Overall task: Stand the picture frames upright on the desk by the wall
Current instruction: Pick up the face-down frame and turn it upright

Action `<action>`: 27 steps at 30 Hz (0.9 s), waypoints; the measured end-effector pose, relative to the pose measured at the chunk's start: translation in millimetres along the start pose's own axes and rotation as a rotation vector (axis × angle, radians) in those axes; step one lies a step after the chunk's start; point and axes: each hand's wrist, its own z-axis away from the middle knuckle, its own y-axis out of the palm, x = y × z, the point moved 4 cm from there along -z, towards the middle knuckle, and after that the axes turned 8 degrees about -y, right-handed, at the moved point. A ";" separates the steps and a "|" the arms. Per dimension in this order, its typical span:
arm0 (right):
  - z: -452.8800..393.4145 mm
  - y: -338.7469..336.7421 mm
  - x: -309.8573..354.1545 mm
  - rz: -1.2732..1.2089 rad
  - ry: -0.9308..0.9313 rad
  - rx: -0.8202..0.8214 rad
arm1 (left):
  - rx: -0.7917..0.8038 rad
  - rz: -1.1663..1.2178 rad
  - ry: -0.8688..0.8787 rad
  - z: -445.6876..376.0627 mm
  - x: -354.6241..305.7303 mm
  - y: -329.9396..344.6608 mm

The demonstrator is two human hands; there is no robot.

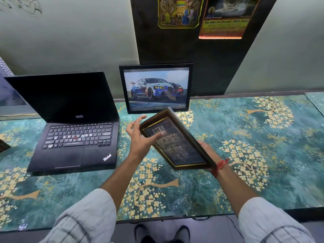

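Observation:
A black frame with a car picture (156, 88) stands upright on the desk (245, 137), leaning against the wall. In front of it, above the desk, a dark brown frame with a gold inner rim and pale lettering (177, 142) is held tilted. My right hand (206, 149) grips it from underneath at its right edge. My left hand (142, 137) is at the frame's upper left corner with its fingers spread, and one fingertip rests on the glass.
An open black laptop (73, 123) sits left of the car frame. A dark object (3, 145) pokes in at the left edge. Posters hang on a black wall panel (184, 50). The teal floral desk surface extends to the right.

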 end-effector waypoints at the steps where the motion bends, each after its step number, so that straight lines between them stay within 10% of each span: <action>1: 2.2 -1.5 -1.3 -0.043 0.005 -0.030 | -0.010 0.036 -0.025 2.0 4.9 0.8; 11: 2.4 -38.2 -23.5 -0.129 0.076 -0.238 | 0.109 0.550 -0.456 18.6 35.7 30.2; 19: 8.1 27.3 13.0 -0.137 0.062 0.265 | 0.081 0.400 0.019 -8.1 -23.5 16.6; 27: -25.7 25.0 -1.8 -0.118 0.090 0.083 | 0.141 0.236 0.151 -24.3 -6.0 21.7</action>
